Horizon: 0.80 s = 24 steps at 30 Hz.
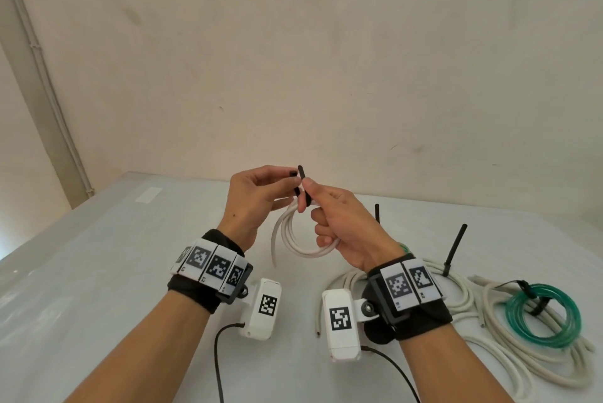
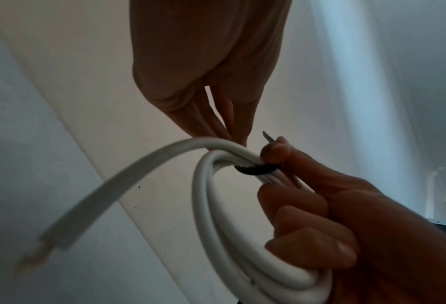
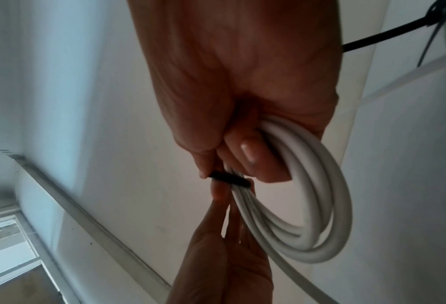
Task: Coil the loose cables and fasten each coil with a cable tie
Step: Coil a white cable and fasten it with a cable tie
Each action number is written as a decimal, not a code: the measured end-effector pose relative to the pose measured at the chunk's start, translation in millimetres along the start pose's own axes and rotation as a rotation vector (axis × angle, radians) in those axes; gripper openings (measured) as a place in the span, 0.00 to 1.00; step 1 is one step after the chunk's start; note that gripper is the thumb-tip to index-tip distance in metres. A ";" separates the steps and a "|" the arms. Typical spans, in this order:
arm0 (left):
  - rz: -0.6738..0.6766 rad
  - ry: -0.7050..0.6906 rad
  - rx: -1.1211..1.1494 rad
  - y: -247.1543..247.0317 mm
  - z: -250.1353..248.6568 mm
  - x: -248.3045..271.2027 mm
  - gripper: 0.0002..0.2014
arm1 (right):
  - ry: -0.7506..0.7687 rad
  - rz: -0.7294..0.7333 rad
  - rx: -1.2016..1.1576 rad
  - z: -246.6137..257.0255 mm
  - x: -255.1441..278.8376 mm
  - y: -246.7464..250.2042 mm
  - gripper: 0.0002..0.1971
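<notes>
I see both hands raised above the table, meeting over a small white coil that hangs in the air between them. My right hand has its lower fingers curled through the coil, gripping the bundled turns, while its thumb and forefinger pinch the black tie where it wraps the top of the coil. From the left wrist view the tie shows as a dark band round the turns, just under the right thumb. My left hand pinches the tie's other end with thumb and fingertips, right against the right hand's pinch; its remaining fingers lie along the coil's top. One loose white end of the coil droops down on the left side, clear of the table.

On the table to the right lie loose beige cables and a green coil already bound with a black tie. Two black ties stick upright behind them.
</notes>
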<state>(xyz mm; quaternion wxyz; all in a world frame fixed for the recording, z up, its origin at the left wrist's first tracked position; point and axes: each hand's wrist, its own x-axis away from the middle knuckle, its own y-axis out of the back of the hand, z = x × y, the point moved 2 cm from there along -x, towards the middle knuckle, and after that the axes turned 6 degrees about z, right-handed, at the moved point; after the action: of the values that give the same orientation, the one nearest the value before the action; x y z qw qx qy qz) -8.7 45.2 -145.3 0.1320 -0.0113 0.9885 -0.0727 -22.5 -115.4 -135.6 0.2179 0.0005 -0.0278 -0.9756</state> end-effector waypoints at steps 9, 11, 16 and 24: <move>0.049 -0.147 -0.107 -2.0 -14.5 1.9 0.08 | -0.006 -0.028 -0.046 8.3 3.5 -1.5 0.20; 0.044 -0.147 -0.107 -2.4 -14.0 1.9 0.08 | -0.016 -0.014 -0.040 8.2 4.2 -3.3 0.20; 0.047 -0.166 -0.103 -2.5 -13.7 1.8 0.09 | -0.036 -0.006 -0.057 7.5 4.5 -4.9 0.20; 0.054 -0.202 -0.161 -2.6 -14.9 3.2 0.08 | -0.040 -0.019 -0.068 6.8 4.9 -2.8 0.20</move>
<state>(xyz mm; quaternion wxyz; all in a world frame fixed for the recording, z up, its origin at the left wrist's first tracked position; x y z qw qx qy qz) -15.7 44.6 -131.6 0.2314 -0.0025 0.9728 0.0121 -28.2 -114.5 -128.9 0.2081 -0.0265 0.0012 -0.9777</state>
